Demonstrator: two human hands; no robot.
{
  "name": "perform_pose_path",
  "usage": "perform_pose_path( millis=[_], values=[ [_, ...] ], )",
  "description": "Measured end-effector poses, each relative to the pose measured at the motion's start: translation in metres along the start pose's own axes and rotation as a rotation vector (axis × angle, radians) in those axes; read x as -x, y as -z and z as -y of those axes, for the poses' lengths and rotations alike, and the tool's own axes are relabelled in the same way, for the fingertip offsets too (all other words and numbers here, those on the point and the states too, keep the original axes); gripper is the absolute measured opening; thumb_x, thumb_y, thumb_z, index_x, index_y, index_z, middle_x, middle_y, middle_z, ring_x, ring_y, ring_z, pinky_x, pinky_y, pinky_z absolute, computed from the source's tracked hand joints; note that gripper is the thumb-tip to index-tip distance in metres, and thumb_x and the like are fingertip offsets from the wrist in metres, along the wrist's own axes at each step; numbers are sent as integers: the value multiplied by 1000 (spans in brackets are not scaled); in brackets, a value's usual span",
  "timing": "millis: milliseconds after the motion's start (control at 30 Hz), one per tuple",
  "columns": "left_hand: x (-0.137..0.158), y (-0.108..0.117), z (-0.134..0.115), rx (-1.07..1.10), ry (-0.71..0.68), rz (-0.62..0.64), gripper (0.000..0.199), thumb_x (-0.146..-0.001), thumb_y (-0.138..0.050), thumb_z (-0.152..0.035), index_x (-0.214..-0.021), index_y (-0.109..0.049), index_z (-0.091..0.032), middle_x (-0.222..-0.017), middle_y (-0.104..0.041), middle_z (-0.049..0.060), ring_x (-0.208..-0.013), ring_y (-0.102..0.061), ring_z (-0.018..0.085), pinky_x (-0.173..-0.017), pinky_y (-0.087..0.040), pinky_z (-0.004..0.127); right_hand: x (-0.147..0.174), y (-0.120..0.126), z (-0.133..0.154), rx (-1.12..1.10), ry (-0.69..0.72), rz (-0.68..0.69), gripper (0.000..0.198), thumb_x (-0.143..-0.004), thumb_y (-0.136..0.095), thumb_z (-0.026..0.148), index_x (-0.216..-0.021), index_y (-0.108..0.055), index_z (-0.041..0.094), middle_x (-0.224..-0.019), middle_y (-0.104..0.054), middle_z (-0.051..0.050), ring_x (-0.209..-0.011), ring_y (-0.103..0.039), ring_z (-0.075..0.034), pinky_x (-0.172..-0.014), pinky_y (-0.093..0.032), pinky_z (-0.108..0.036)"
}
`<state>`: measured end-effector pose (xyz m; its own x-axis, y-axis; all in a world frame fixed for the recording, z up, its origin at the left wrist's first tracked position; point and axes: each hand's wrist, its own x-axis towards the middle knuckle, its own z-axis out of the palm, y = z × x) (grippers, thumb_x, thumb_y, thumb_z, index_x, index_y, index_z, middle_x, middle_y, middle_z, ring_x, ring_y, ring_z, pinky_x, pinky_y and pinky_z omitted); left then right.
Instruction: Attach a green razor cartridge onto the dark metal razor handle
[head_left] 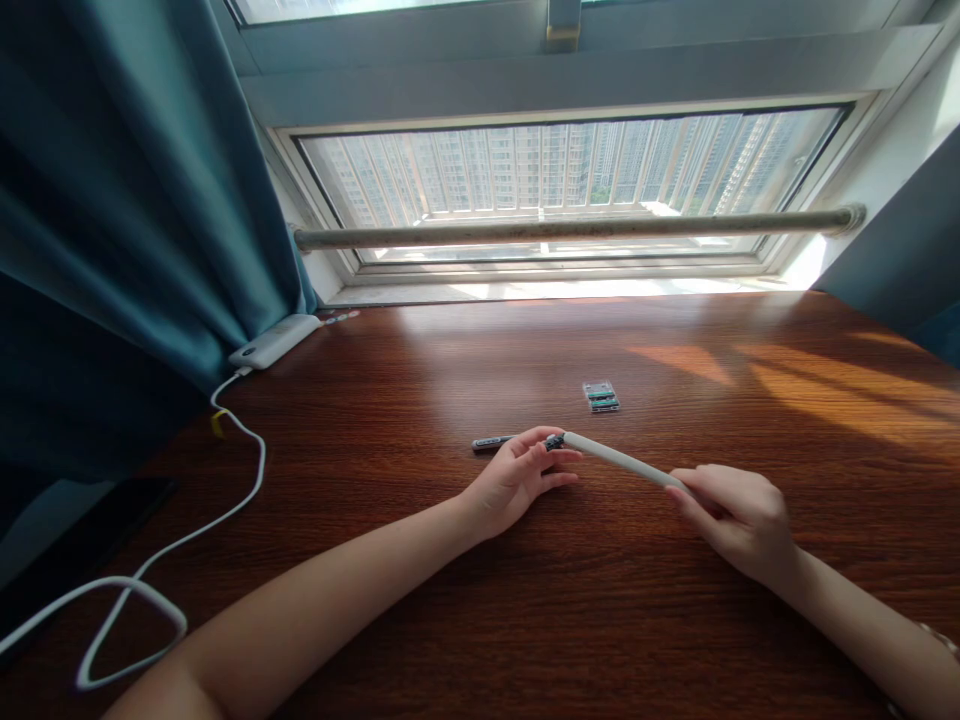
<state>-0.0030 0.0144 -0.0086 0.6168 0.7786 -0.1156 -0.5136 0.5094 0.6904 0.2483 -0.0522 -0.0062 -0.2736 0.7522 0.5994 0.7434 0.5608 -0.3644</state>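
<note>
My right hand (742, 520) is closed around the lower end of a slim white rod (622, 461), which slants up and left. At the rod's far end is a small dark, jagged-looking piece (555, 441), too small to name. The thumb and index finger of my left hand (517, 475) pinch this piece, while the other fingers stretch out below. Just beyond the left hand lies a dark grey, slender handle-like thing (491, 443), its right part hidden behind the fingers. Farther back on the table rests a small clear plastic case (601, 397) with dark and green strips in it.
The brown wood-grain table (420, 610) reaches to the window sill. At the back left, a white power bank (275, 342) has a white cable (262, 450) looping down the left side. A blue curtain (187, 180) hangs there. A dark flat object (97, 545) lies at the left edge.
</note>
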Motion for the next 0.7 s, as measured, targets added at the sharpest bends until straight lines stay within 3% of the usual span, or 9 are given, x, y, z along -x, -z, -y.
perform_pose_path(
  millis=[700],
  values=[
    [-2, 1, 1, 31, 46, 9, 33, -76, -52, -46, -88, -62, -17, -98, -61, 6, -98, -54, 22, -85, -40, 38, 0, 0, -1, 33, -15, -1, 8, -77, -56, 20, -77, -62, 16, -49, -49, 3, -43, -43, -7, -48, -35, -22]
  ],
)
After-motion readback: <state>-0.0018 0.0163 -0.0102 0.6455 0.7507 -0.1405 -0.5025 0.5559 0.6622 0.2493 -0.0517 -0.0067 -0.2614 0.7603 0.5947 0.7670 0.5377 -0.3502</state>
